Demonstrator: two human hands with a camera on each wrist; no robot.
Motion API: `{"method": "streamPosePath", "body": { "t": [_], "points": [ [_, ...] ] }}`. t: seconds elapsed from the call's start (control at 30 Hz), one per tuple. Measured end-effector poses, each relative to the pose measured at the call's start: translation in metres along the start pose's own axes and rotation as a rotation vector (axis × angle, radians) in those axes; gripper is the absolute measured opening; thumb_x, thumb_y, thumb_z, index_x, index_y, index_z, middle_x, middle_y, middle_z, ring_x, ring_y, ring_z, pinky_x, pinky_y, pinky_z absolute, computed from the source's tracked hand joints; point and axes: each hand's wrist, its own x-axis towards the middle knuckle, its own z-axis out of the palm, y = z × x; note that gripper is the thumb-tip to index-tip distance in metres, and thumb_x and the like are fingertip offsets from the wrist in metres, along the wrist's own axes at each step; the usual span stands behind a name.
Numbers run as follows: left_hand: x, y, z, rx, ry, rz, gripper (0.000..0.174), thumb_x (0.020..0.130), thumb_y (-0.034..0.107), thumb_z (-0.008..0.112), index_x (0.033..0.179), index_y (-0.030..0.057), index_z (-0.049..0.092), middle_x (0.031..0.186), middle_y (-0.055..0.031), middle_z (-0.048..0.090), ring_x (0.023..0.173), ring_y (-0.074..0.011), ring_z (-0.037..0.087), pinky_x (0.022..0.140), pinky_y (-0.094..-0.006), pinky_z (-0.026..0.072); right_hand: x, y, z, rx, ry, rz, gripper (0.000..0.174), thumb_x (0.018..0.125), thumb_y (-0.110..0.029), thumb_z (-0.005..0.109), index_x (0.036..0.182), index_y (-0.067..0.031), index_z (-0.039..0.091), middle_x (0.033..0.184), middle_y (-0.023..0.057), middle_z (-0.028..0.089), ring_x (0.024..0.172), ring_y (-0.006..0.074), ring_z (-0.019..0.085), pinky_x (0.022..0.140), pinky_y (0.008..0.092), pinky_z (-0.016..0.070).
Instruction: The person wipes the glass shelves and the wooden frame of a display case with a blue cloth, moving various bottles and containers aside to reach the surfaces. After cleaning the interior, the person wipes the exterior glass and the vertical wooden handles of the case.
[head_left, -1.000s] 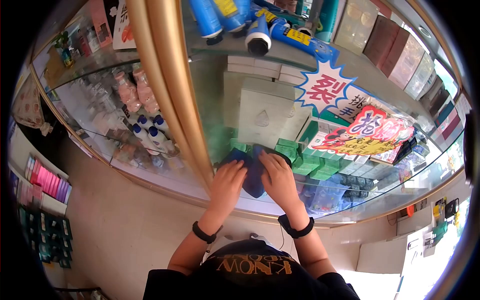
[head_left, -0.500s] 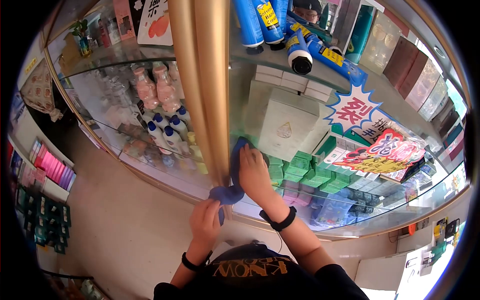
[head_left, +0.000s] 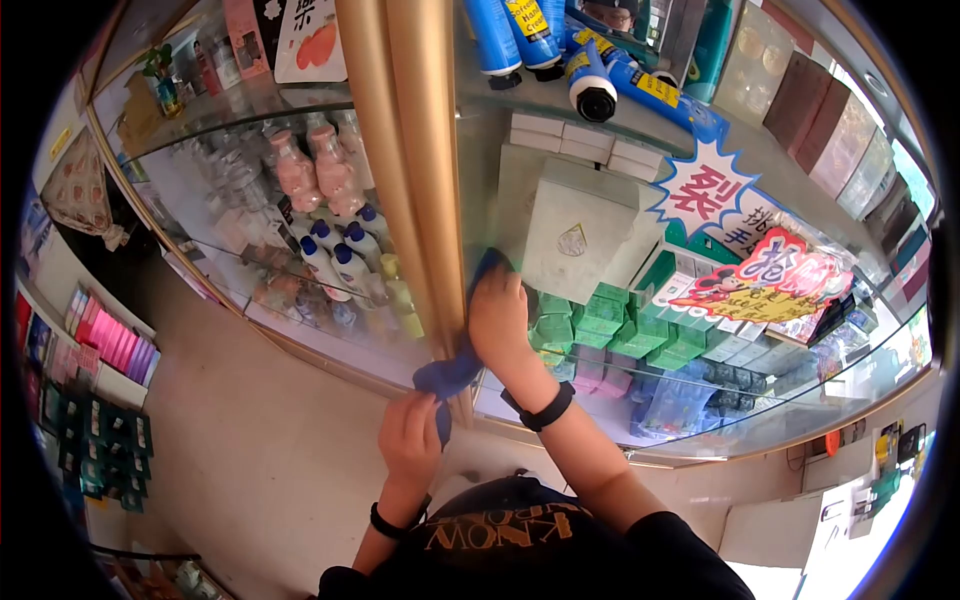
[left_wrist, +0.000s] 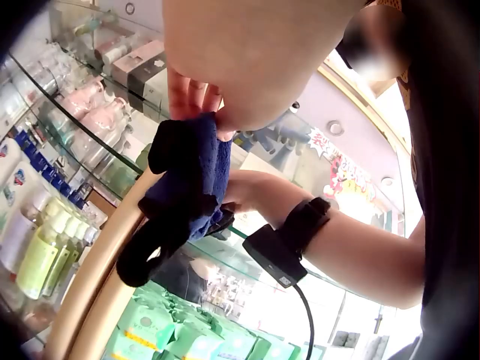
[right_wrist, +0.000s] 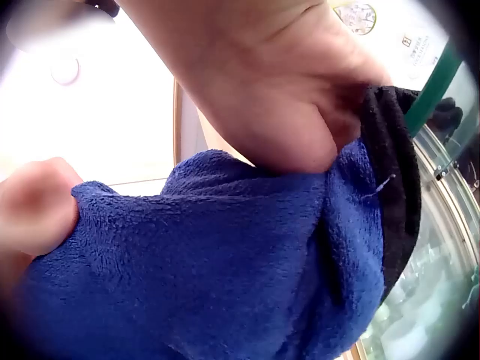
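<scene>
A blue cloth (head_left: 450,375) with black edging stretches between my two hands beside the gold post of the glass display case. My left hand (head_left: 410,435) pinches its lower end in front of the post; in the left wrist view, fingers and thumb grip a fold of the cloth (left_wrist: 202,150). Higher up, at the right side of the post, my right hand (head_left: 500,315) holds the other end close to the glass. The right wrist view shows the thumb (right_wrist: 300,142) against the plush cloth (right_wrist: 202,255), with the other fingers mostly hidden.
The gold post (head_left: 425,200) divides the glass case. Pink bottles (head_left: 295,170) and blue-capped bottles stand left of it; green boxes (head_left: 605,320) and a white box (head_left: 580,230) sit to the right. Blue tubes (head_left: 595,85) lie on top, near a star-shaped sign (head_left: 708,190).
Both hands moved from the glass on the right to the post. My left hand came down and draws out one end of the cloth; lately the right hand shifted slightly up.
</scene>
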Motion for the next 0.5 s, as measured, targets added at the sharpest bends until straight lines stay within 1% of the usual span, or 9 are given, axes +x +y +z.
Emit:
{"method": "streamPosePath", "body": {
  "t": [0.03, 0.1, 0.13, 0.2, 0.23, 0.3, 0.33, 0.43, 0.5],
  "points": [
    [-0.001, 0.000, -0.002, 0.000, 0.002, 0.001, 0.018, 0.088, -0.003, 0.075, 0.104, 0.0007, 0.069, 0.099, -0.0168, 0.070, 0.086, -0.0363, 0.067, 0.074, -0.0434, 0.0553, -0.003, 0.002, -0.002, 0.002, 0.000, 0.009, 0.053, 0.086, -0.014, 0.059, 0.133, 0.0112, 0.063, 0.139, 0.0229, 0.063, 0.115, 0.0338, 0.057, 0.095, 0.0392, 0.0506],
    [-0.004, -0.001, -0.006, -0.005, 0.000, 0.012, 0.019, 0.088, -0.004, 0.075, 0.105, 0.0006, 0.069, 0.099, -0.0170, 0.070, 0.086, -0.0365, 0.067, 0.075, -0.0433, 0.0552, -0.011, 0.010, -0.005, 0.061, 0.037, -0.078, 0.049, 0.086, -0.013, 0.060, 0.128, 0.0105, 0.065, 0.136, 0.0225, 0.065, 0.111, 0.0319, 0.058, 0.094, 0.0376, 0.0510],
    [-0.006, -0.002, -0.007, -0.001, 0.017, 0.001, 0.019, 0.088, -0.004, 0.075, 0.105, 0.0006, 0.069, 0.099, -0.0170, 0.070, 0.087, -0.0366, 0.067, 0.075, -0.0433, 0.0550, -0.018, 0.014, -0.006, 0.060, 0.040, -0.067, 0.049, 0.086, -0.013, 0.060, 0.128, 0.0105, 0.065, 0.136, 0.0225, 0.065, 0.111, 0.0319, 0.058, 0.094, 0.0376, 0.0510],
    [-0.009, -0.003, -0.010, -0.003, 0.030, -0.004, 0.019, 0.088, -0.004, 0.075, 0.105, 0.0006, 0.069, 0.099, -0.0169, 0.070, 0.087, -0.0367, 0.067, 0.075, -0.0434, 0.0548, -0.040, 0.021, -0.008, 0.251, 0.191, -0.182, 0.045, 0.085, -0.011, 0.064, 0.125, 0.0076, 0.068, 0.135, 0.0190, 0.067, 0.111, 0.0293, 0.060, 0.094, 0.0372, 0.0518],
    [-0.009, -0.003, -0.011, 0.006, 0.030, -0.015, 0.017, 0.090, -0.004, 0.073, 0.106, -0.0005, 0.069, 0.100, -0.0172, 0.069, 0.088, -0.0360, 0.066, 0.077, -0.0420, 0.0544, -0.051, 0.024, -0.011, 0.249, 0.193, -0.172, 0.045, 0.085, -0.011, 0.064, 0.125, 0.0076, 0.068, 0.135, 0.0190, 0.067, 0.111, 0.0293, 0.060, 0.094, 0.0372, 0.0518],
    [-0.008, -0.004, -0.010, 0.009, 0.022, -0.023, 0.016, 0.091, -0.004, 0.072, 0.106, -0.0015, 0.068, 0.101, -0.0175, 0.069, 0.089, -0.0354, 0.066, 0.079, -0.0406, 0.0541, -0.071, 0.030, -0.023, 0.467, 0.261, -0.194, 0.046, 0.082, -0.009, 0.069, 0.125, 0.0042, 0.068, 0.136, 0.0144, 0.067, 0.111, 0.0272, 0.060, 0.095, 0.0394, 0.0522],
    [-0.008, -0.004, -0.009, 0.002, 0.013, -0.024, 0.015, 0.092, -0.004, 0.072, 0.106, -0.0013, 0.068, 0.101, -0.0177, 0.069, 0.089, -0.0352, 0.066, 0.079, -0.0406, 0.0539, -0.079, 0.034, -0.029, 0.546, 0.317, -0.161, 0.042, 0.079, -0.004, 0.072, 0.120, -0.0014, 0.070, 0.128, 0.0100, 0.070, 0.106, 0.0292, 0.063, 0.092, 0.0420, 0.0544],
    [-0.007, 0.001, 0.002, -0.024, -0.021, -0.007, 0.016, 0.091, -0.003, 0.073, 0.106, -0.0004, 0.069, 0.100, -0.0172, 0.069, 0.090, -0.0347, 0.066, 0.080, -0.0406, 0.0538, -0.099, 0.061, -0.036, 0.554, 0.361, -0.059, 0.039, 0.077, 0.002, 0.071, 0.116, -0.0030, 0.072, 0.125, 0.0105, 0.071, 0.103, 0.0302, 0.063, 0.092, 0.0425, 0.0540],
    [-0.006, 0.005, 0.015, -0.048, -0.050, 0.011, 0.016, 0.091, -0.003, 0.073, 0.106, 0.0004, 0.069, 0.100, -0.0165, 0.070, 0.090, -0.0344, 0.066, 0.080, -0.0406, 0.0539, -0.114, 0.088, -0.046, 0.577, 0.349, 0.021, 0.031, 0.078, 0.005, 0.070, 0.108, -0.0032, 0.072, 0.121, 0.0110, 0.073, 0.102, 0.0330, 0.063, 0.093, 0.0434, 0.0523]
  ]
}}
